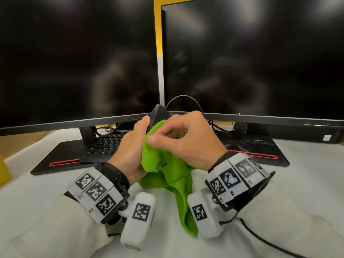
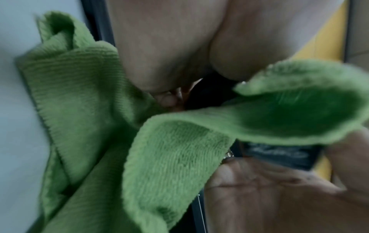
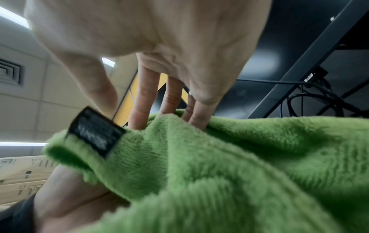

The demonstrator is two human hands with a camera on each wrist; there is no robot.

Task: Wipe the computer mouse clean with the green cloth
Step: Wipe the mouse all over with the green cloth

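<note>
My left hand [image 1: 134, 146] holds the black computer mouse [image 1: 159, 114] up above the desk, thumb on its near side. My right hand [image 1: 183, 138] pinches the green cloth [image 1: 173, 175] and presses it against the mouse's right side. The rest of the cloth hangs down between my wrists. In the left wrist view a dark bit of the mouse [image 2: 207, 94] shows between my left hand [image 2: 169, 52] and folds of cloth [image 2: 89, 94]. In the right wrist view the fingers [image 3: 143, 100] dip into the cloth [image 3: 239, 157], whose black label [image 3: 95, 132] sticks up.
Two dark monitors [image 1: 74, 62] [image 1: 251, 58] stand close behind my hands on black bases [image 1: 55, 161]. A black keyboard [image 1: 104, 144] lies under the left one. The mouse cable [image 1: 184, 98] loops up behind. A yellow object [image 1: 3, 172] sits at the left edge of the white table [image 1: 297, 183].
</note>
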